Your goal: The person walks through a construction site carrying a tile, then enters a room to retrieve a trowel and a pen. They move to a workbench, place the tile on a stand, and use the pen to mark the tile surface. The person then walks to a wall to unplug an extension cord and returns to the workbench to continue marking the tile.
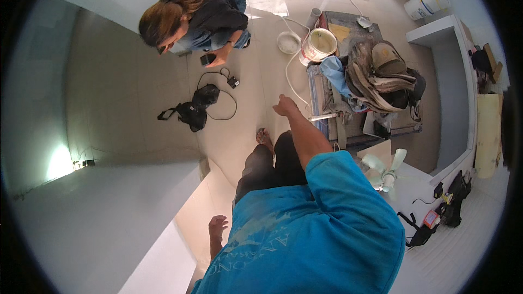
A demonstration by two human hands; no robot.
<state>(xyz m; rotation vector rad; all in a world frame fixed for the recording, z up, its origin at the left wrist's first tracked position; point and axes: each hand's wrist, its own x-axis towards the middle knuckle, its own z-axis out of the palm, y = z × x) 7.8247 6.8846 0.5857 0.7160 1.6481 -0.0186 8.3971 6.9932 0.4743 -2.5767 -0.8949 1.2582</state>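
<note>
My right hand (284,105) is held out in front of me above the tiled floor, fingers curled in, with nothing visible in it. Nearest to it is a thin white cord (290,79) that curves along the floor, apart from the hand. Low at my left side hangs my left hand (217,226), its fingers loosely bent and apart, holding nothing. Ahead to the left, a crouching person (212,16) in a dark top holds a small black device (207,60). Black pouches (192,115) with a looped cable lie on the floor near that person.
Right of me, a backpack (376,76) and a blue cloth (336,74) lie on a low stacked platform, with a paint bucket (319,45) beside it. A pale green fan (387,174) stands close on my right. A low white wall (109,201) runs along my left.
</note>
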